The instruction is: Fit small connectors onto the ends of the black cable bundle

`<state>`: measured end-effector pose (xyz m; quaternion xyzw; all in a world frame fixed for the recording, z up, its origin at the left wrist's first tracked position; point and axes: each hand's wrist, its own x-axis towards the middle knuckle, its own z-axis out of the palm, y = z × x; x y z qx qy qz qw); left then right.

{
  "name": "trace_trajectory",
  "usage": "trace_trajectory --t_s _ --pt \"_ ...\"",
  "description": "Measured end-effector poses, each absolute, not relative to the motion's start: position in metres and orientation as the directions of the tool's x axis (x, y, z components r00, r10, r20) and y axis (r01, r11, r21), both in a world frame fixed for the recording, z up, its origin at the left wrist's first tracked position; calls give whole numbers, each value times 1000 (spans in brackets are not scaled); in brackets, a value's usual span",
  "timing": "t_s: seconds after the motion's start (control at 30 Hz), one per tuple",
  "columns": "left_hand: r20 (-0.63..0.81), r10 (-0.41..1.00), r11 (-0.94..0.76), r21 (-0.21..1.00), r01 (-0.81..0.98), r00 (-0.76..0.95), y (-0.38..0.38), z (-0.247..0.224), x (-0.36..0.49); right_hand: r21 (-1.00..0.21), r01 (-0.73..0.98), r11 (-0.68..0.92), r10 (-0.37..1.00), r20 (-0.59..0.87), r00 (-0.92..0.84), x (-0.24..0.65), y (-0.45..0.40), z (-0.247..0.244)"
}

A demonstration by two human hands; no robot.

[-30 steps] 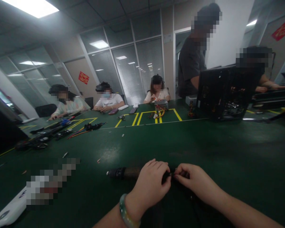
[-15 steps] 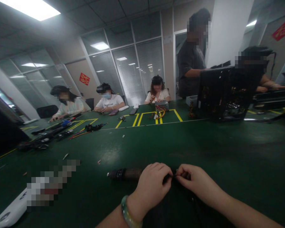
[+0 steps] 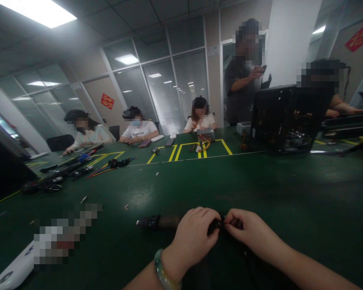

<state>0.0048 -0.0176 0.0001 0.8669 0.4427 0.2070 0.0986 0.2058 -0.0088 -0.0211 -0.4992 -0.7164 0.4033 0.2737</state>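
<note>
A dark electric screwdriver (image 3: 166, 222) lies sideways on the green table, its silver tip pointing left. My left hand (image 3: 196, 229), with a green bangle at the wrist, is closed over its rear part and hides that stretch. My right hand (image 3: 245, 227) is closed in a pinch right against the left fingertips, at the tool's tail end. What it pinches is small, dark and mostly hidden. Under my right wrist a dark cord-like shape (image 3: 245, 254) runs down, hard to make out.
A white power strip (image 3: 15, 266) lies at the lower left. Dark cables (image 3: 63, 169) are heaped farther back. A black computer case (image 3: 278, 121) stands at the right. Several people sit across the table (image 3: 157, 189); one person (image 3: 242, 88) stands behind the case.
My hands hold nearly the same pose, with only slight finger motion at the tool's tail. The standing person has raised a hand with a small dark object in it.
</note>
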Motion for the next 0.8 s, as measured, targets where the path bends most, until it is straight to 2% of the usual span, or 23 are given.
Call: trace_trajectory --t_s 0.8 --pt "281 803 -596 340 728 526 -16 -3 5 -848 499 178 931 -19 -365 204 -9 -20"
